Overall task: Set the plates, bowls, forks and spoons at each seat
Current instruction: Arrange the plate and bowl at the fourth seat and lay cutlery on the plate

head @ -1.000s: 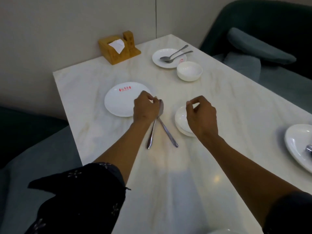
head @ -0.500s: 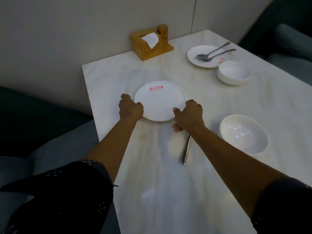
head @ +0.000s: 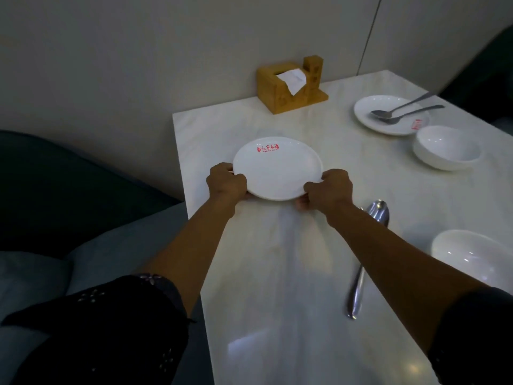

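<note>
A white plate [head: 277, 169] with a red logo is near the table's left edge, gripped on both sides. My left hand [head: 226, 182] holds its left rim and my right hand [head: 327, 188] holds its right rim. Just right of my right forearm a spoon [head: 369, 245] lies on the table, partly hidden by the arm. A white bowl [head: 472, 259] stands at the right edge of the view. At the far right sit a second plate [head: 369, 120] carrying two pieces of cutlery [head: 399, 112] and a second bowl [head: 447, 148].
A wooden napkin holder [head: 288, 84] stands at the back of the marble table [head: 277, 301] against the wall. A dark upholstered bench [head: 55, 190] runs along the left of the table.
My left hand let go of the cutlery and both hands went to the plate, gripping its rim. The view has swung left and closer, and the plate looks slightly lifted or pulled toward me.
</note>
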Available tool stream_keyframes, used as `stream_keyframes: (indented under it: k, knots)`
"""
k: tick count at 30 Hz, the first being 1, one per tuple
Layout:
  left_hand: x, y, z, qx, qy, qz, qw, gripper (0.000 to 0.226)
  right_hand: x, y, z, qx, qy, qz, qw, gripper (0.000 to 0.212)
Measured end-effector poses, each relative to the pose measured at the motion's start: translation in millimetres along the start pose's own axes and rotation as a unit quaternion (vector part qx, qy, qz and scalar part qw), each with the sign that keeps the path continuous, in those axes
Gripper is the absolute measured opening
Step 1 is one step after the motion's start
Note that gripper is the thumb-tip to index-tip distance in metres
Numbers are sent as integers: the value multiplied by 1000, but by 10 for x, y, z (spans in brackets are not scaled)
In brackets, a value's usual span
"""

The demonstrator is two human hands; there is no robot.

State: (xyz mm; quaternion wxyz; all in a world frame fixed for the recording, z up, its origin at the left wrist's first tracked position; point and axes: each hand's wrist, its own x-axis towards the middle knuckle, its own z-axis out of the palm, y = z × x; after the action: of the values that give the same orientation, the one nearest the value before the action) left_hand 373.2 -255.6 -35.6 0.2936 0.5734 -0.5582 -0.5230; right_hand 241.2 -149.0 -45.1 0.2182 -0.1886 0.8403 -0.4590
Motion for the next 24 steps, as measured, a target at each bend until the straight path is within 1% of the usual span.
stream_keyframes:
  k: [4,7,10,12,13,14,15,16,17,18,21,22,24]
  knots:
    - [212,-13,-83,-16,-1,-2,1000,34,57,-139,158,8,6,-23,1000,34]
    - [271,-22,-101,-19,-1,7,1000,27,105,-144,173,5,4,-27,1000,34]
    - [311,-54,-117,2,-5,11,1000,23,52,-147,148,11,-10,-32,999,26]
    - [302,-58,-156,30,-12,3,999,20,26,-126,115,33,-23,-17,999,32]
    - [275,-58,-178,49,-6,-2,999,22,4,-123,81,53,-31,-6,998,33]
    - [255,-62,-194,68,12,0,998,32,-19,-130,33,71,-38,4,997,34]
    - [207,-60,-202,87,39,12,995,40,-53,-135,-32,84,-40,11,996,36]
    - [132,-51,-190,100,69,38,992,43,-104,-137,-116,93,-40,20,995,37]
    - [20,-21,-153,102,89,71,988,39,-134,-121,-202,101,-35,26,994,36]
    - [-112,16,-90,95,90,101,986,32,-185,-116,-301,110,-25,30,993,32]
    - [-571,132,256,96,29,166,981,18,-329,-38,-641,120,8,32,992,23]
    - [-731,153,406,103,-5,175,979,15,-392,-2,-768,118,18,36,992,21]
    - [-1068,173,680,99,-83,165,978,10,-517,93,-1014,100,40,35,994,18]
